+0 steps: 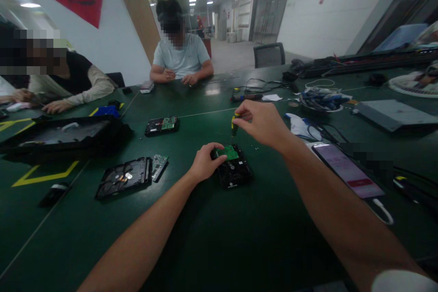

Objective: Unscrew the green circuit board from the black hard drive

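From the head view, my left hand (206,163) is holding the left side of a black drive (234,174), with the thumb lying on its green board (228,151). The drive is sitting flat on the green table (191,242), right in front of me. My right hand (258,123) is pinching a small yellow and black screwdriver (234,125) in narrow fingers, and the tool is pointing down by the far edge of the board. I can't tell if its tip is touching a screw.

If I am pushing at a slant, the tip might slip and scratch the board, or even poke my left thumb, because it is resting so close. If my left hand is holding too softly, the drive might spin when the tool turns. Some tiny bits (255,148) are lying just right of the drive, and a bump from my right arm might send them rolling away. My phone (347,169) is lying near that arm too, so a careless elbow might be knocking it or tugging its white cable (383,212).
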`<action>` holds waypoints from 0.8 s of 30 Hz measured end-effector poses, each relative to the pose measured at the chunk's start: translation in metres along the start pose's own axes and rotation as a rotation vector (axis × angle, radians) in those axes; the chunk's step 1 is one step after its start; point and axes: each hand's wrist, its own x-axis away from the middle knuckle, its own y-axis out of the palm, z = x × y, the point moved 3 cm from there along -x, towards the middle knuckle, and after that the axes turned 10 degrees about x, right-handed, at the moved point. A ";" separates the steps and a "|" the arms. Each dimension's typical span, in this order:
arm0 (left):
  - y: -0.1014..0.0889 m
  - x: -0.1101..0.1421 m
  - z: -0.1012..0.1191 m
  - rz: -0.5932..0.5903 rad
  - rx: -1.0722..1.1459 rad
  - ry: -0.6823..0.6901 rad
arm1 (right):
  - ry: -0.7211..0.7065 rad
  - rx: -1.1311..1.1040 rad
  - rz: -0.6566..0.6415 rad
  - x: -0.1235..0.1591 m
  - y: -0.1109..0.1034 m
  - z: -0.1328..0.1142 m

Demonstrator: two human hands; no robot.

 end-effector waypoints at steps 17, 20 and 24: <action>0.001 0.000 0.001 -0.002 0.030 0.037 | -0.026 -0.002 -0.004 0.001 -0.001 -0.001; 0.000 0.000 0.002 -0.004 0.021 0.046 | -0.044 0.033 -0.001 0.000 0.000 -0.001; 0.000 0.000 0.003 -0.005 0.018 0.041 | 0.016 0.015 0.005 0.000 0.000 0.000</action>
